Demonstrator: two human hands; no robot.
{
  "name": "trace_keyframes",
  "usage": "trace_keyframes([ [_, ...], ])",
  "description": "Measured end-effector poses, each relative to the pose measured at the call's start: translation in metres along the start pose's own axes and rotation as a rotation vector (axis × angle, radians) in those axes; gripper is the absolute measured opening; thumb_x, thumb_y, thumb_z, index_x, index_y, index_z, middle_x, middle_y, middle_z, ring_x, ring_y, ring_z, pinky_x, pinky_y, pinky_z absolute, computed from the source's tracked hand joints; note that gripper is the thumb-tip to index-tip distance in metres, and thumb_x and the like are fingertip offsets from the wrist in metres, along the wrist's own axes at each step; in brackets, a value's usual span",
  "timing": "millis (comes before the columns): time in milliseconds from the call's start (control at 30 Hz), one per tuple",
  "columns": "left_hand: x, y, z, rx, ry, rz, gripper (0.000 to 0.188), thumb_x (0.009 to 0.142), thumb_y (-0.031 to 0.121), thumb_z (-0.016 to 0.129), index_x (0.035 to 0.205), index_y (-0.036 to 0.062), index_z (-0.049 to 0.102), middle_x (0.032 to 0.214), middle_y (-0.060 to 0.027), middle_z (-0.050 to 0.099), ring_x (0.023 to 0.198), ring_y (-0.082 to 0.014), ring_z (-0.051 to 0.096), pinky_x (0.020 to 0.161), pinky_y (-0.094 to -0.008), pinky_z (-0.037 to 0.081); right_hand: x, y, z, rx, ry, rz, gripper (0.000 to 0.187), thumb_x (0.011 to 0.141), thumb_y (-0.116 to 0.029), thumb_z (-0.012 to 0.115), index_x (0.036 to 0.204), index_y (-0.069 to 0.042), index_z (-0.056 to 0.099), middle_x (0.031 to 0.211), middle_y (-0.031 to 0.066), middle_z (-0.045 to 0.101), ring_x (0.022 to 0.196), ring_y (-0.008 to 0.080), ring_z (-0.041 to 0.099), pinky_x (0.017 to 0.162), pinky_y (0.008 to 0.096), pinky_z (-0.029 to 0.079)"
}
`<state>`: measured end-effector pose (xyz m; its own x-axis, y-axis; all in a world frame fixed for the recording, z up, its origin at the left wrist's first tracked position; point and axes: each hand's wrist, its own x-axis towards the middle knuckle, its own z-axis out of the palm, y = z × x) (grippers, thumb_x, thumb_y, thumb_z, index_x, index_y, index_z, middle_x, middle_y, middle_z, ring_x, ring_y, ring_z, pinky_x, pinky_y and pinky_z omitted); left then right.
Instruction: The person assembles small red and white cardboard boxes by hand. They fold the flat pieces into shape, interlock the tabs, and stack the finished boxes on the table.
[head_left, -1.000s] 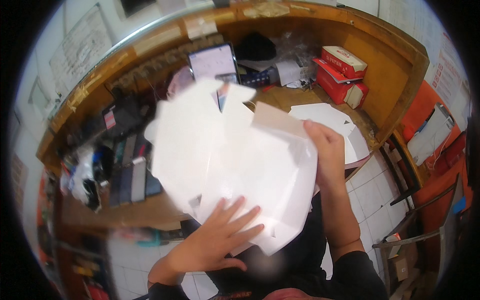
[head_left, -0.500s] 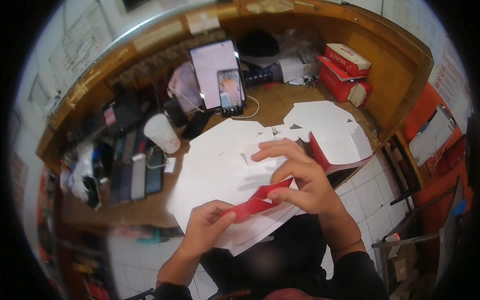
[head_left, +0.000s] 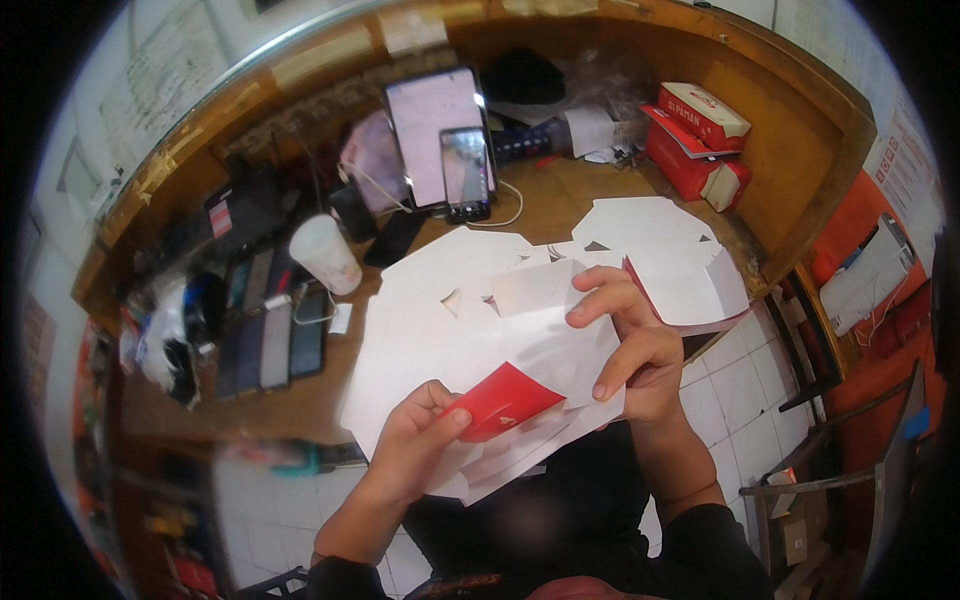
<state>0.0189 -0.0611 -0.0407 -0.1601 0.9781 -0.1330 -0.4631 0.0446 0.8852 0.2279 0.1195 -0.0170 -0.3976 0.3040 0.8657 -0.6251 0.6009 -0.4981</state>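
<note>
A flat, partly folded cardboard box, white inside and red outside, lies over the table edge in front of me. My left hand pinches its red flap, with the thumb on top. At the right side, my right hand has its fingers bent over a raised white panel, gripping it; part of that thumb is hidden. Just beyond that hand sits a partly formed box with a white inside and upright walls.
A white cup stands to the left, near several phones. At the back, a phone leans against a tablet. Red boxes are stacked at the back right. A metal-framed chair is beyond the table's right side.
My right hand has left the red flap and moved up and right onto a white panel, which now stands raised. The red flap has turned more toward view under my left hand.
</note>
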Motion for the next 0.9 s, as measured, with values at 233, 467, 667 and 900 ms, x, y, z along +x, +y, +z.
trace_keyframes([
  [233, 0.001, -0.002, 0.002, 0.162, 0.001, 0.024, 0.015, 0.099, 0.009, 0.072, 0.100, 0.0033, 0.058, 0.102, -0.0100, 0.071, 0.094, -0.0128, 0.067, 0.088, -0.0276, 0.054, 0.007, -0.014, 0.020, -0.536, -0.069, 0.192, 0.032, 0.068, -0.025, 0.094, 0.090, -0.013, 0.074, 0.130, 0.0129, 0.068, 0.134, 0.0364, 0.046, 0.114, 0.0501, 0.030],
  [467, 0.003, 0.000, 0.007, 0.187, 0.048, -0.022, 0.016, 0.099, 0.010, 0.073, 0.099, 0.0022, 0.059, 0.100, -0.0110, 0.072, 0.091, -0.0116, 0.068, 0.085, -0.0258, 0.055, 0.012, -0.026, 0.042, -0.652, -0.399, 0.342, 0.008, 0.089, -0.020, 0.074, 0.097, -0.017, 0.074, 0.143, 0.0053, 0.059, 0.143, 0.0327, 0.040, 0.120, 0.0621, 0.004],
  [667, -0.004, 0.007, 0.017, 0.268, 0.069, 0.057, 0.013, 0.098, 0.006, 0.073, 0.101, 0.0001, 0.062, 0.102, -0.0114, 0.073, 0.094, -0.0127, 0.069, 0.088, -0.0271, 0.055, 0.017, -0.022, 0.037, -0.595, -0.345, 0.328, 0.006, 0.089, -0.020, 0.075, 0.093, -0.016, 0.075, 0.138, 0.0039, 0.062, 0.140, 0.0311, 0.043, 0.120, 0.0608, 0.004],
  [900, -0.006, 0.012, 0.017, 0.358, 0.070, 0.112, 0.012, 0.097, 0.003, 0.073, 0.102, -0.0008, 0.063, 0.105, -0.0122, 0.074, 0.096, -0.0129, 0.069, 0.091, -0.0280, 0.055, 0.015, -0.018, 0.038, -0.527, -0.411, 0.318, 0.007, 0.090, -0.024, 0.076, 0.089, -0.016, 0.077, 0.135, 0.0024, 0.064, 0.137, 0.0296, 0.047, 0.121, 0.0586, 0.003],
])
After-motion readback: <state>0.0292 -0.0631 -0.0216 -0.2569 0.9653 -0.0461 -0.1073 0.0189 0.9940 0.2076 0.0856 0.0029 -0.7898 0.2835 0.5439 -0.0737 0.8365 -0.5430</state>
